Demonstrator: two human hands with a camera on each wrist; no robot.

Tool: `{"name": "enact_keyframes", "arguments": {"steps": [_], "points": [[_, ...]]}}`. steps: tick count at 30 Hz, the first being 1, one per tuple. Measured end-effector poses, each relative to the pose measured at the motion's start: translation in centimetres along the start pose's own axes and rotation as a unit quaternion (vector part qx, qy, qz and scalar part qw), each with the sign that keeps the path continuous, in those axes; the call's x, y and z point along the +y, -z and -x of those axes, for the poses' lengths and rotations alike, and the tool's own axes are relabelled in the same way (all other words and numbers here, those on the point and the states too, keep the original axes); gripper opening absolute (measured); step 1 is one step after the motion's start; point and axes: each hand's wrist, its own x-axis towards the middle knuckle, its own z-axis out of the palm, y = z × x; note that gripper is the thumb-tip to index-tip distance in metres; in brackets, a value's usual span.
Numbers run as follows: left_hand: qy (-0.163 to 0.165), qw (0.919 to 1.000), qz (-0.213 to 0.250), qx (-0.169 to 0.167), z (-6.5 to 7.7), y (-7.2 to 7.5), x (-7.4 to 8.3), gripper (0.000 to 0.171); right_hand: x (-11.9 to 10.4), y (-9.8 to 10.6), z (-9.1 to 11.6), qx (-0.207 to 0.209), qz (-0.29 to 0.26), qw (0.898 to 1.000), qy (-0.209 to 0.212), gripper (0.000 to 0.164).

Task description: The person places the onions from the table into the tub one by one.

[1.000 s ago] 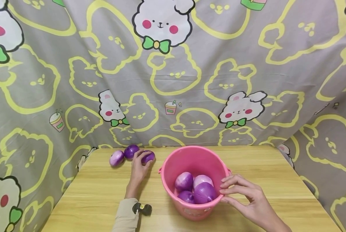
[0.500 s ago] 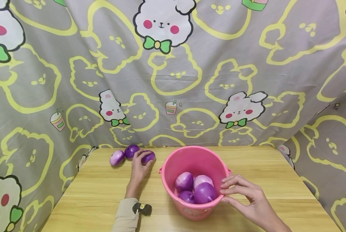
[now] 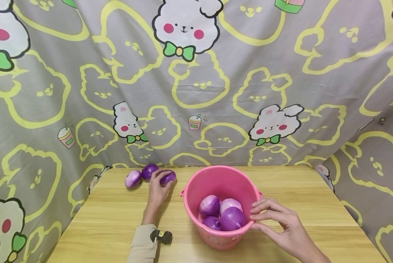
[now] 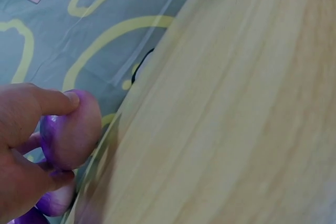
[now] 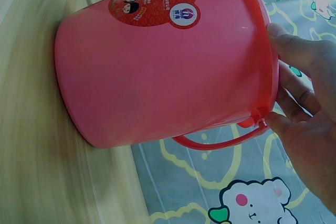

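Observation:
At the back left of the table in the head view, my left hand (image 3: 157, 191) grips a purple onion (image 3: 169, 178) between thumb and fingers. The left wrist view shows this onion (image 4: 73, 132) up close, with the thumb and fingertips on its sides. Next to that hand lie a dark purple onion (image 3: 149, 171) and a paler purple-and-white onion (image 3: 133, 179). My right hand (image 3: 283, 221) pinches the rim of an upright pink bucket (image 3: 224, 180). Inside the bucket are several onions (image 3: 233, 218). The right wrist view shows the bucket's outer wall (image 5: 157, 77) and the thumb and fingers at its rim.
The light wooden table (image 3: 101, 226) runs back to a grey curtain (image 3: 212, 87) printed with cartoon bears and rabbits. The bucket's handle (image 5: 220, 144) hangs down along its side. A small black device (image 3: 161, 236) is strapped at the left sleeve.

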Motion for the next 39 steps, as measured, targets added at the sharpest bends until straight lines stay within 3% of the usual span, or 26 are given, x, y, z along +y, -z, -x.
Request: {"name": "enact_keyframes", "arguments": {"steps": [39], "points": [[-0.01, 0.9999, -0.001, 0.01, -0.6, 1.5, 1.8, 0.042, -0.1, 0.0, 0.2, -0.002, 0.001, 1.0, -0.01, 0.037]]}}
